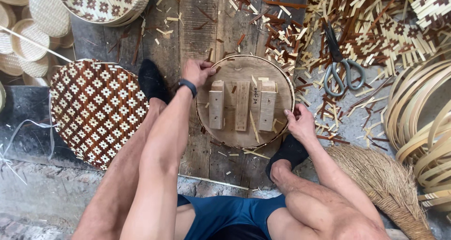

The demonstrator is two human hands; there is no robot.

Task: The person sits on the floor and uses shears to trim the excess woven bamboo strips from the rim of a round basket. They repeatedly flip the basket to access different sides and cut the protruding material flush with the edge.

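Round wooden form (244, 101) w/ bamboo hoop lies on floor planks btwn the feet. Left hand (197, 72) pinches rim at 10 o'clock, right hand (299, 122) at 4, opposite grips bracing it. Scissors (340, 64) lie at 2.

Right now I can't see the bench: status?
Left hand and right hand grip round wooden mould's rim. Grey scissors lie clear.
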